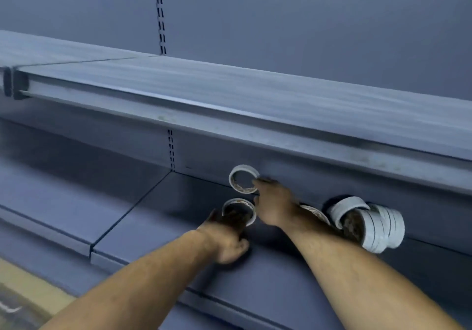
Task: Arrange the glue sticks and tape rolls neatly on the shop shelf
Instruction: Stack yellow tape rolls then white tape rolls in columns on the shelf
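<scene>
On the lower grey shelf (pixel 158 217), my right hand (pixel 274 203) pinches a white tape roll (pixel 244 179) by its rim, holding it upright near the back panel. My left hand (pixel 227 237) grips a second white tape roll (pixel 238 211) just in front of it, fingers partly inside the ring. To the right, a bunch of several white tape rolls (pixel 370 223) lies heaped on the shelf against the back. Another roll (pixel 315 213) peeks out behind my right forearm. No glue sticks are in view.
An upper grey shelf (pixel 229 94) overhangs the working area, close above the rolls. A slotted upright (pixel 171 148) runs down the back panel left of the hands. A seam divides the lower shelf; a strip of floor (pixel 23 296) shows at bottom left.
</scene>
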`<state>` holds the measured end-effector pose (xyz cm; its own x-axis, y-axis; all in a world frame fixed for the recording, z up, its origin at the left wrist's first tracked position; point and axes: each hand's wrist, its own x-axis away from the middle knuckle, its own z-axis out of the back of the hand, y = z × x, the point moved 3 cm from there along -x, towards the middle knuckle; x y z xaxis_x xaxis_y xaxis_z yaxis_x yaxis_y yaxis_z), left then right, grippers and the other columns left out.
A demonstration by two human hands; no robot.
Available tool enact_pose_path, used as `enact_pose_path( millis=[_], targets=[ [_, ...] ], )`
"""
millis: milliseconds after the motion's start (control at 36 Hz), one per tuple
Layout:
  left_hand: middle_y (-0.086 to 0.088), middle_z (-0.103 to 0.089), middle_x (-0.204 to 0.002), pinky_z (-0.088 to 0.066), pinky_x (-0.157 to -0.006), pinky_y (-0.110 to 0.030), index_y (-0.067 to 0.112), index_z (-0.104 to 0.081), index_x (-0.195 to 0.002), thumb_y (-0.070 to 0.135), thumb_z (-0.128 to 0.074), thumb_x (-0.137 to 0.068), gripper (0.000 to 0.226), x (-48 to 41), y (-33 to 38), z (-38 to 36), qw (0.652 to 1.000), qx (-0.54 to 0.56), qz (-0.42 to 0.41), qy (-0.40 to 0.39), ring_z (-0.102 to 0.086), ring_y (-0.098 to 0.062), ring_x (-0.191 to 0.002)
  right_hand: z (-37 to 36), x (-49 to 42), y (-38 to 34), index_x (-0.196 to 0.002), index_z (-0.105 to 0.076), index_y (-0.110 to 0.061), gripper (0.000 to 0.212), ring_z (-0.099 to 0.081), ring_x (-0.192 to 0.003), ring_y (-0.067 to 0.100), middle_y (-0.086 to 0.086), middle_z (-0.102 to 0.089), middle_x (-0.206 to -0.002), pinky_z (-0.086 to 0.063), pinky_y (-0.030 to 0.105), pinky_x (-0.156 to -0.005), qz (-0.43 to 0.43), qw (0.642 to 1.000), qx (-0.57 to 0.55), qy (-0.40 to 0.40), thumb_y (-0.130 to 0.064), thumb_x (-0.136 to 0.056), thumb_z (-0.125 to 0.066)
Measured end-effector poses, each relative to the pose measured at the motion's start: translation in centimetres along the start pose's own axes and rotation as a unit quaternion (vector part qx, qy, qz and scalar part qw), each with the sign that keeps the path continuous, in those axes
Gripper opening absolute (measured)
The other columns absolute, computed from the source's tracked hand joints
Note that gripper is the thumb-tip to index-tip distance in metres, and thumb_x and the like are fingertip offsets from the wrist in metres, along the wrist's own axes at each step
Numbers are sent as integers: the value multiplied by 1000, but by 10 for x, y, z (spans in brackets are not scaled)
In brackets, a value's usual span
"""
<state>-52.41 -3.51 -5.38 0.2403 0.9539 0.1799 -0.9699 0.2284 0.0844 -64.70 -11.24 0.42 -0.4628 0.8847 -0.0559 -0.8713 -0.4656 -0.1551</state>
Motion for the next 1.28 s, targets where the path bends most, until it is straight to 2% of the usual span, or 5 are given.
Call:
enact_pose_path(
  millis=[278,472,722,917,1278],
  targets=[
    [-8,-66,-116,-39,-97,-33,18,-60,-100,33,-42,-90,25,7,-62,28,996,-60,-15,62,-57,-30,-111,-20,-32,-18,-162,-4,-17,86,-4,-155,16,-2,5,-169,-13,30,-124,-69,995,-20,-63,-27,-95,-58],
    [2,-68,-115,-44,-89,-28,22,-67,-105,33,-49,-87,28,4,-111,27,995,-73,21,67,-62,-23,-109,-5,-27,-34,-139,-49,-19,52,-55,-124,27,7,-59,-134,-45,33,-101,-114,990,-33,82,-24,-89,-61],
    [0,-68,-114,-48,-82,-29,21,-68,-103,29,-58,-81,26,-4,-122,26,997,-43,31,54,-65,-24,-106,-18,-21,-46,-100,-70,-24,29,-62,-105,26,2,-70,-107,-53,32,-85,-117,993,15,-13,-39,-79,-57],
    [2,-68,-110,-42,-73,-25,25,-66,-95,17,-62,-79,18,-4,-118,24,998,-28,25,50,-65,-22,-103,-37,-14,-52,-111,-72,-22,24,-57,-116,24,5,-65,-121,-33,21,-78,-97,992,42,-65,-25,-92,-58],
    [1,-63,-115,-40,-78,-24,22,-59,-98,7,-58,-80,24,-5,-112,28,997,-44,11,61,-61,-22,-109,-37,-7,-53,-95,-60,-24,7,-65,-98,26,3,-70,-105,-38,24,-70,-115,993,-2,-15,-19,-93,-56]
  ],
)
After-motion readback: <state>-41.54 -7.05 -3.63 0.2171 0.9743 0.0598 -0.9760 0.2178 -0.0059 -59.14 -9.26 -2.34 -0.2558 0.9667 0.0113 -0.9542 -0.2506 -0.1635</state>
